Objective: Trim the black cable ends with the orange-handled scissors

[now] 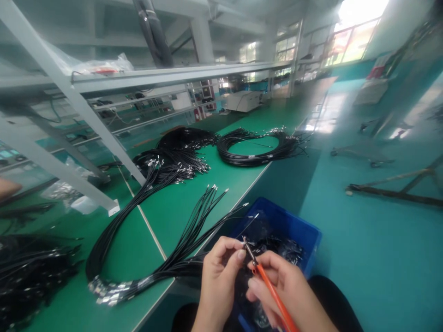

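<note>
My left hand point(221, 272) is closed, pinching a thin black cable near its end between thumb and forefinger. In my right hand point(282, 281) is a hand tool with orange handles and slim metal jaws, like pliers point(273, 293). The jaws meet the cable end at my left fingertips; whether they grip it I cannot tell. Beside my left hand, a bundle of black cables point(185, 244) with silver ends curves across the green table point(176, 203). Below both hands stands a blue bin point(306, 230) with dark pieces and clear plastic inside.
A coil of black cables point(242, 157) and a heap of cables point(183, 143) lie farther back. More cables point(34, 272) pile at the left. A grey shelf frame point(86, 115) rises from the table. A wheeled stand point(391, 189) is on the floor at right.
</note>
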The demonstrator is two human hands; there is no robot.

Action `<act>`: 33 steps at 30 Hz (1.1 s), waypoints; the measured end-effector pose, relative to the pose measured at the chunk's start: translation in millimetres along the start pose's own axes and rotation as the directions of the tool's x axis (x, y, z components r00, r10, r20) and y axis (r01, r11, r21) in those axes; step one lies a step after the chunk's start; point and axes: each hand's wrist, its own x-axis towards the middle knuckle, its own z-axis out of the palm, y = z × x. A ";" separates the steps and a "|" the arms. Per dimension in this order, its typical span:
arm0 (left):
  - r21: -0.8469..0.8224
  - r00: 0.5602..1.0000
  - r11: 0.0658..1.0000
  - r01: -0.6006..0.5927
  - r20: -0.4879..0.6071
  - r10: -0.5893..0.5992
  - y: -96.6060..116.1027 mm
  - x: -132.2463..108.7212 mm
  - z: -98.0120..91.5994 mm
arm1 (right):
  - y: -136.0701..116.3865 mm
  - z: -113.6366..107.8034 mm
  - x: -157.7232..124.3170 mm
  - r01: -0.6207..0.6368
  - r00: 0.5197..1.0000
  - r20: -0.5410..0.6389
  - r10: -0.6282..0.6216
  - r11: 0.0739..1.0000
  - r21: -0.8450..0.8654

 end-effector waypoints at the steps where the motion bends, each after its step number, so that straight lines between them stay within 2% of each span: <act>1: 0.010 1.000 1.000 0.001 0.003 -0.001 -1.0 0.5 0.2 | 0.2 -0.3 0.1 0.000 1.000 -0.012 0.000 1.000 -0.006; 8: 0.050 1.000 0.999 0.012 0.024 -0.013 -3.7 1.0 1.4 | -1.7 -3.6 -1.0 -0.003 1.000 -0.028 0.002 0.999 -0.034; 12: 0.052 1.000 0.999 0.009 0.011 -0.009 -4.5 0.5 2.3 | 0.3 -9.6 -1.9 -0.044 0.998 0.033 0.046 0.998 -0.045; 16: 0.050 0.999 0.999 0.002 -0.037 0.000 -6.5 1.5 3.9 | 2.1 -16.3 -4.9 0.001 0.997 0.080 -0.001 1.000 0.003; 19: 0.072 0.997 0.997 -0.022 -0.067 0.027 -6.1 1.8 6.1 | 0.3 -17.0 -6.7 -0.019 0.992 0.125 0.020 1.000 -0.011; 25: 0.165 0.995 0.984 -0.066 -0.069 0.078 -4.0 -0.8 9.4 | -4.5 -13.9 -3.6 -0.039 0.994 0.097 0.043 0.998 -0.042; 33: 0.221 0.994 0.972 -0.082 -0.052 0.096 -4.2 -2.0 10.4 | -4.8 -16.6 -0.3 -0.070 0.987 0.139 0.074 0.997 -0.034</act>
